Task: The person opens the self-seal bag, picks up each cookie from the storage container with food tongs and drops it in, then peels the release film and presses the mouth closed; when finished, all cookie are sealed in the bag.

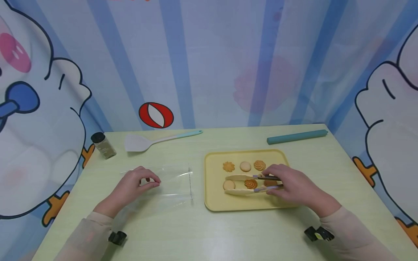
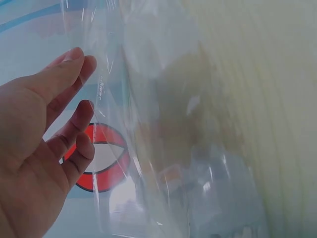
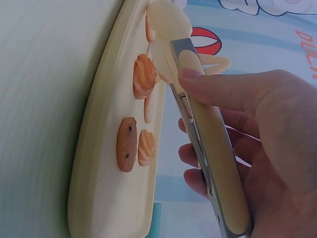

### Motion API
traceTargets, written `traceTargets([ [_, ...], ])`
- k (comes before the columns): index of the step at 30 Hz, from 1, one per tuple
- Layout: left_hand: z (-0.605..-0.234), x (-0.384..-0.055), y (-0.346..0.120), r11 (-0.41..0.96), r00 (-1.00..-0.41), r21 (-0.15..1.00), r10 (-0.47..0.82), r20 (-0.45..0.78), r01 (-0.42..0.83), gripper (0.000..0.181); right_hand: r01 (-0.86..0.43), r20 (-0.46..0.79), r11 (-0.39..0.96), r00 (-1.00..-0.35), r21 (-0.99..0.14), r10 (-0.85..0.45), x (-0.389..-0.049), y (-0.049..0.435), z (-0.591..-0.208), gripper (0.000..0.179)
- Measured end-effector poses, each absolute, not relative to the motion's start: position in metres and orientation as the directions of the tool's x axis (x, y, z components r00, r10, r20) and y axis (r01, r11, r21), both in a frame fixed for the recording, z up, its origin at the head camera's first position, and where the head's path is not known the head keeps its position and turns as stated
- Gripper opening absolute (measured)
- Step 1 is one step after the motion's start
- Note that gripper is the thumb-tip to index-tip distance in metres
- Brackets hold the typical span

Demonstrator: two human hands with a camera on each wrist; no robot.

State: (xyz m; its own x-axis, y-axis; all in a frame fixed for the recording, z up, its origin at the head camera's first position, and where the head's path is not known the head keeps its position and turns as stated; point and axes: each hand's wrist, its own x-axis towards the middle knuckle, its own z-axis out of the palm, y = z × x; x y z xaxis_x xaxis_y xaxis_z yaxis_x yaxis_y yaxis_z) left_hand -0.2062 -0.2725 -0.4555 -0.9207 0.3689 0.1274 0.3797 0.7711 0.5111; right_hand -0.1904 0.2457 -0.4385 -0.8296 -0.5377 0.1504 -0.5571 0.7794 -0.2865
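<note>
My left hand (image 1: 135, 185) pinches the edge of a clear plastic bag (image 1: 174, 183) with thumb and fingertips; the bag spreads over the table left of the tray. In the left wrist view the film (image 2: 153, 124) hangs in folds beside the fingers. My right hand (image 1: 289, 183) grips a pair of tongs (image 3: 213, 148), their cream tips spread and pointing left above the yellow tray (image 1: 212, 203). In the head view, a pale round cookie (image 1: 229, 185) and a swirled cookie (image 1: 250, 184) show between the tong arms. A brown oval cookie (image 3: 127, 144) lies closer to the hand, partly covered in the head view.
Along the tray's back row are a flower-shaped cookie (image 1: 228, 166), a round cookie (image 1: 245, 166) and a swirled one (image 1: 259, 165). Behind lie a spatula (image 1: 140, 143) and a teal roll (image 1: 297, 137). A black-capped jar (image 1: 104, 146) stands at the back left.
</note>
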Motion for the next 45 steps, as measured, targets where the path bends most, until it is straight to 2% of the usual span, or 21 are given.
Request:
traceTargets([
  [7, -0.455, -0.207, -0.274, 0.768, -0.919, 0.513, 0.370, 0.134, 0.384, 0.014, -0.581, 0.186, 0.751, -0.813, -0.316, -0.551, -0.195, 0.231, -0.437, 0.047],
  [13, -0.454, -0.207, -0.274, 0.771, -0.920, 0.509, 0.365, 0.141, 0.384, 0.014, -0.616, 0.216, 0.699, -0.785, -0.363, -0.580, -0.209, 0.201, -0.439, 0.048],
  [28, -0.454, -0.206, -0.270, 0.780, -0.920, 0.491, 0.363, 0.151, 0.388, 0.014, -0.652, 0.143, 0.639, -0.737, -0.408, -0.661, -0.238, 0.127, -0.448, 0.046],
  [45, -0.455, -0.207, -0.266, 0.762, -0.904, 0.487, 0.374, 0.209, 0.428, 0.015, -0.764, 0.151, 0.528, -0.611, -0.371, -0.777, -0.247, 0.063, -0.457, 0.045],
])
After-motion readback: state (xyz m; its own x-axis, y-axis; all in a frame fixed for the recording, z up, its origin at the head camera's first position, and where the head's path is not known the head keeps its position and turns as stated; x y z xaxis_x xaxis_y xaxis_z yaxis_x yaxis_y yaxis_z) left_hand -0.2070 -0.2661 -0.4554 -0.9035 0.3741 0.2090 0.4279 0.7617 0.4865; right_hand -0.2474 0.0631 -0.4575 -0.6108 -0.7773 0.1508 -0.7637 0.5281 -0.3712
